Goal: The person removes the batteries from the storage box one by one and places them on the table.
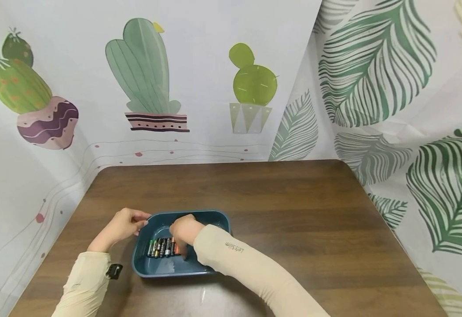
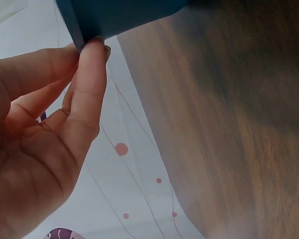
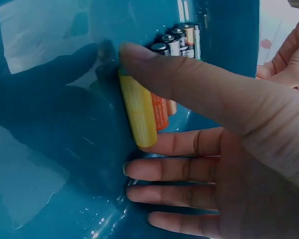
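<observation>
A dark blue tray (image 1: 175,274) sits on the table, and a row of several batteries (image 1: 161,247) lies side by side in its left half. My left hand (image 1: 123,226) pinches the tray's left rim between thumb and fingers, near the far corner. Inside the tray is my right hand (image 1: 185,231), at the right end of the row. In the right wrist view its thumb and index finger pinch a yellow battery (image 3: 139,109) by its two ends, the other fingers stretched out. An orange battery (image 3: 160,112) lies right beside the yellow one.
The brown wooden table (image 1: 294,220) extends to the right of the tray and behind it. A printed cloth (image 1: 211,79) with cacti and leaves hangs behind the table and along its sides. A black device (image 1: 114,271) is strapped to the left wrist.
</observation>
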`<state>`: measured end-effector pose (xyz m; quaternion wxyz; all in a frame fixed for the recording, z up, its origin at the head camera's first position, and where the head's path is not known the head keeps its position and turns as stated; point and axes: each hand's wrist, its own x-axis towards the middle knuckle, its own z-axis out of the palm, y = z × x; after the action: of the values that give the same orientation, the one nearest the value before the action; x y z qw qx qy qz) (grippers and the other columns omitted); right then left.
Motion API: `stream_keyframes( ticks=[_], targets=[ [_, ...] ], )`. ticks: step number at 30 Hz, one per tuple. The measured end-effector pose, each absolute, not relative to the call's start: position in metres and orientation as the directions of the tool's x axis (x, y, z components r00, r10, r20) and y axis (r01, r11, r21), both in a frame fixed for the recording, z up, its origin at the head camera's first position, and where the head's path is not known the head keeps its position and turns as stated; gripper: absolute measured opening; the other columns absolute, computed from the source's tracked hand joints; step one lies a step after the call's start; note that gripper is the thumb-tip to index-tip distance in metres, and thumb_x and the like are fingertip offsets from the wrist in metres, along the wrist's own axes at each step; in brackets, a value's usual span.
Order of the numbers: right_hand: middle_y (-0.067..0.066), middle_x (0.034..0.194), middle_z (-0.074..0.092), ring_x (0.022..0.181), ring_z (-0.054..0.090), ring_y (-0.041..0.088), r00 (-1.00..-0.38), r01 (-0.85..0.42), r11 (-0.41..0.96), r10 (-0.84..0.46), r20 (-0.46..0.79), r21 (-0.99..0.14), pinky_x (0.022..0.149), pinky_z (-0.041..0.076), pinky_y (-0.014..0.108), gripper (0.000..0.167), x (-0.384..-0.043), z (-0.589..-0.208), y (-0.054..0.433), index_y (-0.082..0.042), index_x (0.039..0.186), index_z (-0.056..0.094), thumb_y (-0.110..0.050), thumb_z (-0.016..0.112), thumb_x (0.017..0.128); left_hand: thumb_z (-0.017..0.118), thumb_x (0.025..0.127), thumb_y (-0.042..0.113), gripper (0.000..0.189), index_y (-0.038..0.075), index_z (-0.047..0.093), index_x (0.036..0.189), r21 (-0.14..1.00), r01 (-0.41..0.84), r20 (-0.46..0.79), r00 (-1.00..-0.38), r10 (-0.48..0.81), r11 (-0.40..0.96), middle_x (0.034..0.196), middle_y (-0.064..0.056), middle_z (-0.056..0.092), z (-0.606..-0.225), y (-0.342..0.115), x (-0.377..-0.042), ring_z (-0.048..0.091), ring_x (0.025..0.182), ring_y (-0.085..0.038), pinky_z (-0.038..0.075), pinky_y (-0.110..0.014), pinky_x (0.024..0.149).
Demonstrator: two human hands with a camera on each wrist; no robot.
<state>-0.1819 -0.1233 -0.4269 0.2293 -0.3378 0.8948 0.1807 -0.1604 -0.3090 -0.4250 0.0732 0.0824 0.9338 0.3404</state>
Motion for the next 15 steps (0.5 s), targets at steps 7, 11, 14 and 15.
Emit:
stream_keyframes(
  ticks=[7,11,14,15],
  targets=[
    [-0.020,0.113,0.057,0.092,0.053,0.001,-0.672,-0.691,0.696,-0.518,-0.530,0.196,0.077,0.046,0.028,0.067,-0.1809,-0.4274,-0.1255,-0.038,0.122,0.056,-0.054,0.084,0.064,0.063,0.087,-0.005,0.020,-0.010,0.068,0.105,0.668,0.098,-0.076,-0.977,0.199,0.738,0.082,-0.014,0.069,-0.4263,-0.3112,-0.1592,0.062,0.058,-0.017,0.057,-0.038,0.057],
    [-0.019,0.111,0.058,0.090,0.053,0.001,-0.674,-0.695,0.691,-0.531,-0.513,0.198,0.075,0.046,0.029,0.062,-0.1807,-0.4279,-0.1241,-0.037,0.118,0.058,-0.053,0.084,0.064,0.063,0.087,-0.005,0.019,-0.010,0.068,0.105,0.673,0.105,-0.070,-0.976,0.204,0.732,0.080,-0.013,0.069,-0.4261,-0.3102,-0.1596,0.061,0.058,-0.018,0.056,-0.038,0.057],
    [-0.019,0.109,0.059,0.088,0.052,0.001,-0.673,-0.699,0.688,-0.539,-0.507,0.196,0.074,0.045,0.029,0.058,-0.1804,-0.4284,-0.1234,-0.036,0.115,0.060,-0.052,0.084,0.065,0.063,0.087,-0.005,0.020,-0.010,0.068,0.105,0.671,0.103,-0.072,-0.977,0.202,0.735,0.079,-0.012,0.068,-0.4261,-0.3096,-0.1596,0.060,0.058,-0.018,0.056,-0.038,0.057],
    [-0.019,0.107,0.060,0.088,0.052,0.001,-0.672,-0.699,0.688,-0.541,-0.506,0.194,0.074,0.045,0.029,0.056,-0.1803,-0.4287,-0.1232,-0.036,0.113,0.061,-0.051,0.084,0.065,0.063,0.087,-0.005,0.020,-0.010,0.068,0.105,0.669,0.102,-0.072,-0.977,0.200,0.736,0.079,-0.012,0.068,-0.4262,-0.3096,-0.1594,0.061,0.058,-0.018,0.056,-0.038,0.057]
  ],
)
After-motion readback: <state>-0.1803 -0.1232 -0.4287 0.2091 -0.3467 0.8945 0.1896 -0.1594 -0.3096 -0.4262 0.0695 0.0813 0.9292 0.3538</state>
